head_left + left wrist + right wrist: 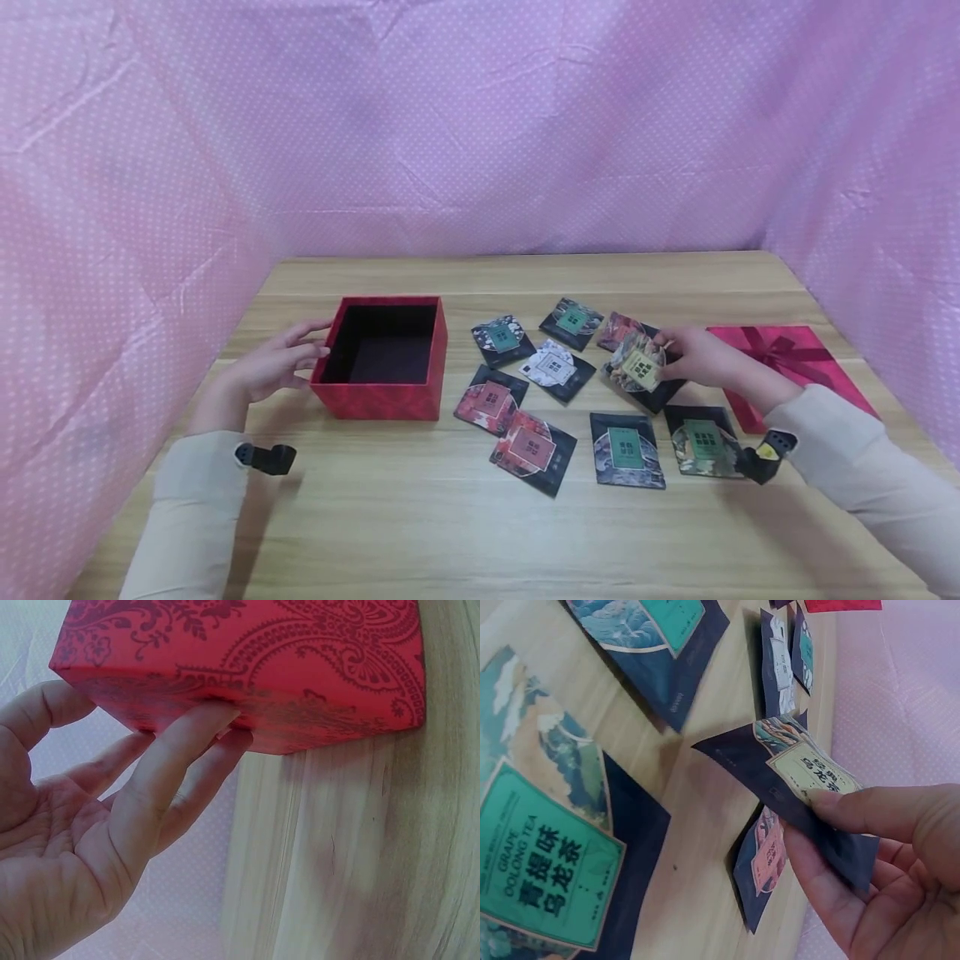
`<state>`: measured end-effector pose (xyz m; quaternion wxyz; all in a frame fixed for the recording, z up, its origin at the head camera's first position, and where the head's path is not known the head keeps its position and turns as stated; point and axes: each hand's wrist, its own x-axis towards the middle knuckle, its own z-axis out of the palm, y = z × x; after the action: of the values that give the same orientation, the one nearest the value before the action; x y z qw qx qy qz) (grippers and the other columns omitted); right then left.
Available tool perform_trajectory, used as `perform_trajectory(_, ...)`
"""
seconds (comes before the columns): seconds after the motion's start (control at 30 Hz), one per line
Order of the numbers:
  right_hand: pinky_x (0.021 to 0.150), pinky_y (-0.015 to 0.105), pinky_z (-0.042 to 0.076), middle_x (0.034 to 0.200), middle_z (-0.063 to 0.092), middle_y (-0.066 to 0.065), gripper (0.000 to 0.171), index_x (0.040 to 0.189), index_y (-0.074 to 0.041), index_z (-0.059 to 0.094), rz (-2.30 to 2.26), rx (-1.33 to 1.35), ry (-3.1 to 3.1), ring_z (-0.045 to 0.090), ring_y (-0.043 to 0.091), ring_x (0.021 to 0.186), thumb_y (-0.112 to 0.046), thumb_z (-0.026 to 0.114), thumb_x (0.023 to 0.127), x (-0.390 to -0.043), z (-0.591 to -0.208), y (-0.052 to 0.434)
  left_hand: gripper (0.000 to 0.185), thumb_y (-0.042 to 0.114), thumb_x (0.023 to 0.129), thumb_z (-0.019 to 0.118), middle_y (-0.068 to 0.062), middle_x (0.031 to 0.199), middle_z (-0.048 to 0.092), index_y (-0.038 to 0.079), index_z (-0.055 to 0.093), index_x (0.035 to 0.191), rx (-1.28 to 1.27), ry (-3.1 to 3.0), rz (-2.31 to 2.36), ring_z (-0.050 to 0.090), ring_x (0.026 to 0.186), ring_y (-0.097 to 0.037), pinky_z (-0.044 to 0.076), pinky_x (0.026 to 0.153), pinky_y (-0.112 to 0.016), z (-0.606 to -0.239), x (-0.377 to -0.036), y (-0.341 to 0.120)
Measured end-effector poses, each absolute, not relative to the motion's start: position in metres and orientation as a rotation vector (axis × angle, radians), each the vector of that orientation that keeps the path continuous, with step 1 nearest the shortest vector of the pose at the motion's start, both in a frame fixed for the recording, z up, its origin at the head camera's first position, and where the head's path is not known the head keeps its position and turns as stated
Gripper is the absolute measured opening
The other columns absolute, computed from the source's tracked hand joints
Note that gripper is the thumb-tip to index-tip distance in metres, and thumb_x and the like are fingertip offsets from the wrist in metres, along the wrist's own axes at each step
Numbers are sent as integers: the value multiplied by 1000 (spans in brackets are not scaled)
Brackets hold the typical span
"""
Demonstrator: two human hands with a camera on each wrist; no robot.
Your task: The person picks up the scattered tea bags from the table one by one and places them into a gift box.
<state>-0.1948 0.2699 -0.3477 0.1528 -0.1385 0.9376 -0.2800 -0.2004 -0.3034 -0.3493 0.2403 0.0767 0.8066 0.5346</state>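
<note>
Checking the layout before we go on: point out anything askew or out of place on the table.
Nothing is damaged or spilled. The tea packets lie scattered at mixed angles; the right hand pinches a yellow-labelled packet tilted off the table. The box lid lies far from the open red box, which the left hand touches.

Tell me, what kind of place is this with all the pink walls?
Probably a small tabletop booth set up for recording, not an ordinary room. Pink dotted cloth hangs on three sides of a wooden table, where tea packets are spread beside an open red box, and both wrists wear little cameras.
</note>
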Motion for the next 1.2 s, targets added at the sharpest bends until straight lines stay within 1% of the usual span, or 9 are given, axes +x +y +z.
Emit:
perform_trajectory(0.13,74,42,52,99,65,24,37,107,7,53,-849,-385,2691,62,33,93,-7,73,79,-197,-346,268,60,20,102,39,-35,145,24,5,7,151,205,2210,1467,40,124,-37,51,82,-44,-349,-200,-304)
perform_trajectory(0.3,76,43,52,102,65,28,41,111,10,51,-900,-368,2676,64,35,95,-7,72,80,-201,-341,264,60,20,102,40,-33,144,25,6,8,150,208,2198,1485,46,117,-25,51,82,-42,-350,-200,-305)
perform_trajectory(0.47,73,36,51,98,65,29,46,116,13,46,-962,-334,2636,65,21,83,-6,70,82,-208,-333,259,61,19,101,44,-32,144,27,8,12,150,222,2172,1523,53,109,-15,51,81,-43,-352,-201,-304)
perform_trajectory(0.6,74,37,51,99,66,28,47,118,12,45,-1009,-324,2623,65,19,82,-7,69,83,-213,-326,253,64,17,99,49,-32,147,27,9,13,151,238,2139,1535,55,111,-20,52,81,-45,-353,-202,-301)
perform_trajectory(0.73,74,35,51,101,66,25,45,120,8,46,-1039,-306,2615,66,18,81,-9,69,85,-216,-318,244,65,18,99,49,-32,149,26,10,12,152,250,2123,1529,52,116,-27,52,83,-46,-352,-203,-298)
perform_trajectory(0.87,71,31,52,104,65,26,42,120,4,47,-1107,-299,2604,65,16,80,-7,68,86,-218,-309,230,65,19,99,49,-31,149,26,11,12,152,239,2132,1522,52,116,-27,53,82,-46,-350,-202,-297)
perform_trajectory(1.0,70,29,51,111,63,29,44,123,2,47,-1094,-308,2616,65,17,83,-10,68,86,-222,-298,215,66,18,99,50,-31,149,25,11,12,152,238,2122,1526,54,114,-24,53,82,-45,-348,-201,-297)
perform_trajectory(1.17,81,38,51,121,57,30,51,130,-1,46,-1025,-318,2637,64,28,97,-17,68,87,-228,-286,194,65,16,99,49,-32,150,22,12,11,152,256,2084,1553,57,110,-15,54,81,-43,-349,-200,-300)
perform_trajectory(1.2,79,39,51,121,58,29,51,131,-2,46,-1030,-317,2630,64,30,96,-17,68,87,-229,-285,189,65,16,99,49,-32,150,21,12,11,152,252,2078,1558,57,109,-14,54,80,-43,-349,-200,-301)
